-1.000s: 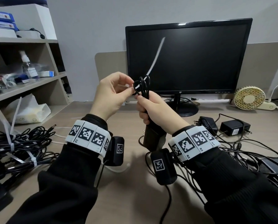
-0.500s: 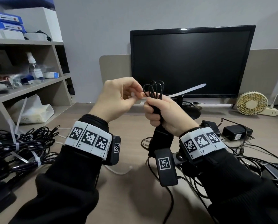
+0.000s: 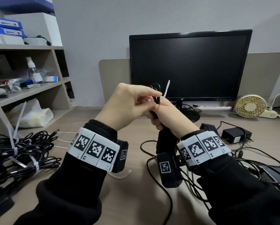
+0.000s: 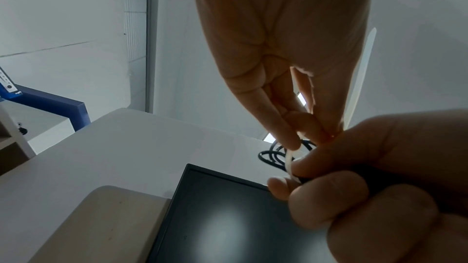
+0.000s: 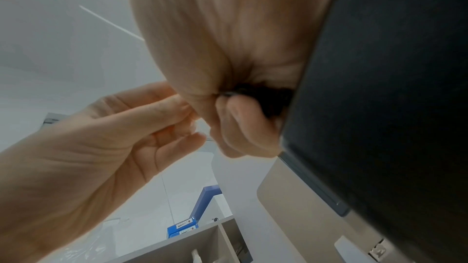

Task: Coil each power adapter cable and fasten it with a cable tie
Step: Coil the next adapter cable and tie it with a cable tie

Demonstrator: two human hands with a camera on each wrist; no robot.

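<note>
Both hands were together, raised above the desk in front of the dark monitor. Right hand was fisted round the coiled black cable, loop ends sticking up above the thumb, with the black adapter body hanging below the fist. Left hand pinched the white cable tie at the bundle; the tie's free tail pointed upward past the loops. The left wrist view showed the tie curving round the cable between the fingertips; whether the tail had entered the head could not be told. Judgement: the cable is light and springy, so loops will fan out if the fist slackens; best held just below the tie. The tie is thin, stiff and probably slick, best pinched near its tip for threading. Counts: one cable in hand; two loose adapters plainly visible at right among a tangle with further units not countable; a pile of already tied bundles at left, at least three ties showing; one spare tie on the desk.
</note>
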